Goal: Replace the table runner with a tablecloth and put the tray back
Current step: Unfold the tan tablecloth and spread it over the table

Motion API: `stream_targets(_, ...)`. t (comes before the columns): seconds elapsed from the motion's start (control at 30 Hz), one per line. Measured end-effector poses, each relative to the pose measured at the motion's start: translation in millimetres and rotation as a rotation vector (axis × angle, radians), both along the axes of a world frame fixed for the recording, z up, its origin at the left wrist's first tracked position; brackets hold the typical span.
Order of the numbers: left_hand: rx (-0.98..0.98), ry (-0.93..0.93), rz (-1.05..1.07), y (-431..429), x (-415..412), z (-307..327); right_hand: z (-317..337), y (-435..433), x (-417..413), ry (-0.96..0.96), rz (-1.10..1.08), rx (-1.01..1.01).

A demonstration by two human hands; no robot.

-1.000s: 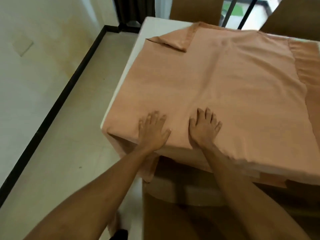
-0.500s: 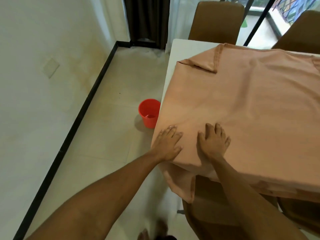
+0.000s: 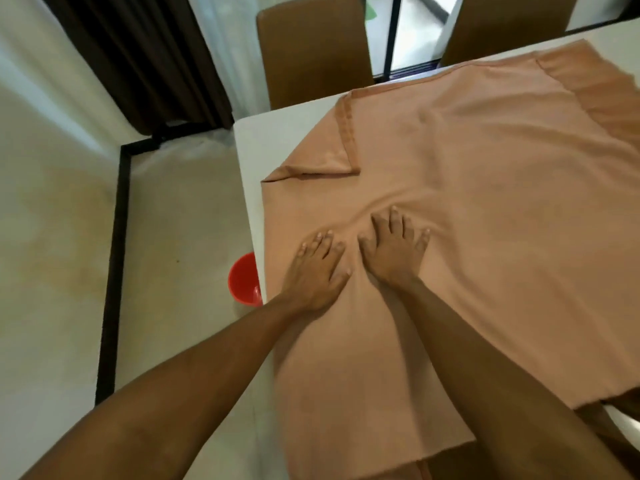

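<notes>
The white table (image 3: 249, 143) carries your tablecloth (image 3: 485, 209), cut off at the right, so its long axis can't be told; far-left corner folded back. Your left hand (image 3: 313, 271) and right hand (image 3: 393, 252) press flat on it, fingers spread, gripping nothing. The table edge half hides a red bucket (image 3: 242, 282).

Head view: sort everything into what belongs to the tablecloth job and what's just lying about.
Belongs to the job: tablecloth, spread with one corner folded back; table; left hand and right hand, both pressing flat on the cloth.

Just lying about: red bucket on the floor; chair; second chair; dark curtain. No tray in view.
</notes>
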State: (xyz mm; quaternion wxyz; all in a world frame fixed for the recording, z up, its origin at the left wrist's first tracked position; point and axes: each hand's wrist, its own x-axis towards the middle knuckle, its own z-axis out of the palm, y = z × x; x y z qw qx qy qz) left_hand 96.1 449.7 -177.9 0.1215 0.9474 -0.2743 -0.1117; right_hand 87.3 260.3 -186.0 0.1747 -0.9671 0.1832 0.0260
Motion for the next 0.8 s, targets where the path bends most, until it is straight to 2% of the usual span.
stream_targets(0.17, 0.012, -0.031, -0.106, -25, 86, 3, -4, 4, 34, -0.044, -0.032, -0.043)
stream_targets(0.33, 0.084, -0.149, -0.279, -40, 165, 11, -8, 10, 63, -0.108, -0.106, -0.075)
stream_targets(0.5, 0.066, -0.086, -0.398, -44, 248, 10, -6, 16, 114, -0.138, -0.220, -0.153)
stream_targets(0.63, -0.003, 0.043, -0.215, -25, 306, 3, -4, 28, 160, -0.190, -0.334, -0.135)
stream_targets(0.8, 0.122, -0.024, 0.040, 33, 374, 4, -7, 60, 207, -0.183, -0.410, -0.102)
